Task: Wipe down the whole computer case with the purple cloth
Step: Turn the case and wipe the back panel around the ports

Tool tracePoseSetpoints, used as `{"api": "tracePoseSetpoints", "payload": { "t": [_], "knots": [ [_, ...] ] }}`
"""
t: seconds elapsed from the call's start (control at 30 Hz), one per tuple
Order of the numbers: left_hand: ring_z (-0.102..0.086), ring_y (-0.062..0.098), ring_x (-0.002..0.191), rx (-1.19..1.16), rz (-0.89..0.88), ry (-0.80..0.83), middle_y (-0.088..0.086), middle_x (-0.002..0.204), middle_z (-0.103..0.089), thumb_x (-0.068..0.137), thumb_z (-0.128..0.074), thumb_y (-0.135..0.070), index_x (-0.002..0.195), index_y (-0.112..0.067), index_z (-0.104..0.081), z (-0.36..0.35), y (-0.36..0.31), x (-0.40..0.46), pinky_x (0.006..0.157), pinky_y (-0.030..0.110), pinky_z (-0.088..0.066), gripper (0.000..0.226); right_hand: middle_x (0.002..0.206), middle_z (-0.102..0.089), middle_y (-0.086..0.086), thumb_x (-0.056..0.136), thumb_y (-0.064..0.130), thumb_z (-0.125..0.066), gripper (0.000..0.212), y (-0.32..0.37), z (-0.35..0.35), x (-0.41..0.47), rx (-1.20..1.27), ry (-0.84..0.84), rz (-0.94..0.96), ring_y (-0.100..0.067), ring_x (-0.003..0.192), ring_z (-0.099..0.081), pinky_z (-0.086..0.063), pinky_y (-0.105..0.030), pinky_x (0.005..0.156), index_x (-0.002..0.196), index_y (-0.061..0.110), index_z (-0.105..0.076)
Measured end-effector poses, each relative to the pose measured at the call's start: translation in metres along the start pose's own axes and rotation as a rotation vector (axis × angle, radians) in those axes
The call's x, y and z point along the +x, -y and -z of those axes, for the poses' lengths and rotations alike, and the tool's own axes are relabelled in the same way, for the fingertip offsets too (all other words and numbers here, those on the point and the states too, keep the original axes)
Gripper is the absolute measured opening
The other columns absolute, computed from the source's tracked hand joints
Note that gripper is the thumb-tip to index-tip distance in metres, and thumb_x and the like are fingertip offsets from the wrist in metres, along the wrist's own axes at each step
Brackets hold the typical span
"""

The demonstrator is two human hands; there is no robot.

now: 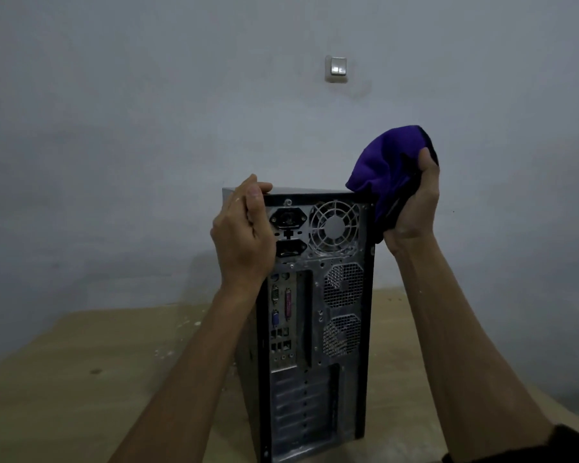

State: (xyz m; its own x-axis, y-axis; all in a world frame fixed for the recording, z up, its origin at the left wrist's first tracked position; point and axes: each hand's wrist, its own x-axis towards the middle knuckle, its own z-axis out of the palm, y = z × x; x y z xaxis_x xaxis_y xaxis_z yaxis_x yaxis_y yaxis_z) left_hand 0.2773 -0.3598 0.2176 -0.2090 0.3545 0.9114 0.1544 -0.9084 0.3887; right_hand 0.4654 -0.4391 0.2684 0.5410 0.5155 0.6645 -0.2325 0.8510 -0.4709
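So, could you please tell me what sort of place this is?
Probably a bare indoor room used as a makeshift workspace: a plain wall with a light switch, and a rough wooden table holding the case.

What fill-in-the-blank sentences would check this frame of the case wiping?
1. The right hand grips the ____ cloth.
2. The left hand holds the computer case at its ____ edge.
3. The case stands upright on a ____ table.
4. On the wall behind is a light ____.

Missing words: purple; top; wooden; switch
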Motion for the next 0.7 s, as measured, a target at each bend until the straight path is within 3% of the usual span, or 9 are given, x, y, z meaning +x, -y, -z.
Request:
{"api": "tracePoseSetpoints", "payload": {
  "t": [0.17, 0.27, 0.4, 0.57, 0.7],
  "knots": [
    [-0.062, 0.006, 0.118, -0.112, 0.016, 0.064, 0.004, 0.127, -0.068, 0.106, -0.029, -0.034, 0.111, -0.012, -0.071, 0.026, 0.03, 0.018, 0.097, 0.02, -0.05, 0.047, 0.095, -0.07, 0.001, 0.108, 0.036, -0.033, 0.04, -0.016, -0.021, -0.015, 0.029, 0.042, 0.04, -0.016, 0.087, -0.067, -0.054, -0.029, 0.078, 0.11, 0.01, -0.064],
    [-0.059, 0.005, 0.123, -0.195, 0.065, 0.13, 0.004, 0.129, -0.067, 0.107, -0.026, -0.034, 0.112, -0.009, -0.069, 0.039, 0.056, 0.032, 0.105, 0.031, -0.048, 0.05, 0.108, -0.07, -0.002, 0.102, 0.038, -0.043, 0.042, -0.031, -0.044, -0.026, -0.036, 0.037, 0.101, -0.021, 0.102, -0.066, -0.053, -0.034, 0.088, 0.122, 0.007, -0.063],
    [-0.058, 0.007, 0.125, -0.203, 0.108, 0.159, 0.004, 0.13, -0.066, 0.107, -0.023, -0.034, 0.112, -0.011, -0.066, 0.039, 0.073, 0.04, 0.107, 0.041, -0.047, 0.048, 0.105, -0.07, 0.004, 0.097, 0.036, -0.048, 0.035, -0.052, -0.063, -0.036, -0.297, -0.07, 0.291, -0.016, 0.101, -0.066, -0.051, -0.029, 0.085, 0.12, 0.016, -0.065],
    [-0.057, 0.008, 0.126, -0.243, 0.102, 0.14, 0.002, 0.13, -0.065, 0.106, -0.023, -0.037, 0.113, -0.011, -0.065, 0.033, 0.075, 0.038, 0.108, 0.036, -0.046, 0.05, 0.084, -0.066, 0.019, 0.097, 0.041, -0.047, 0.043, -0.066, -0.061, -0.025, -0.426, -0.17, 0.435, -0.008, 0.084, -0.062, -0.05, -0.031, 0.077, 0.115, 0.007, -0.065],
    [-0.056, 0.01, 0.127, -0.234, 0.108, 0.125, 0.005, 0.133, -0.064, 0.104, -0.022, -0.04, 0.114, -0.013, -0.065, 0.024, 0.069, 0.034, 0.106, 0.02, -0.042, 0.052, 0.084, -0.066, 0.026, 0.1, 0.032, -0.044, 0.036, -0.069, -0.056, -0.016, -0.502, -0.179, 0.47, 0.004, 0.082, -0.059, -0.047, -0.019, 0.075, 0.119, 0.007, -0.062]
  ]
}}
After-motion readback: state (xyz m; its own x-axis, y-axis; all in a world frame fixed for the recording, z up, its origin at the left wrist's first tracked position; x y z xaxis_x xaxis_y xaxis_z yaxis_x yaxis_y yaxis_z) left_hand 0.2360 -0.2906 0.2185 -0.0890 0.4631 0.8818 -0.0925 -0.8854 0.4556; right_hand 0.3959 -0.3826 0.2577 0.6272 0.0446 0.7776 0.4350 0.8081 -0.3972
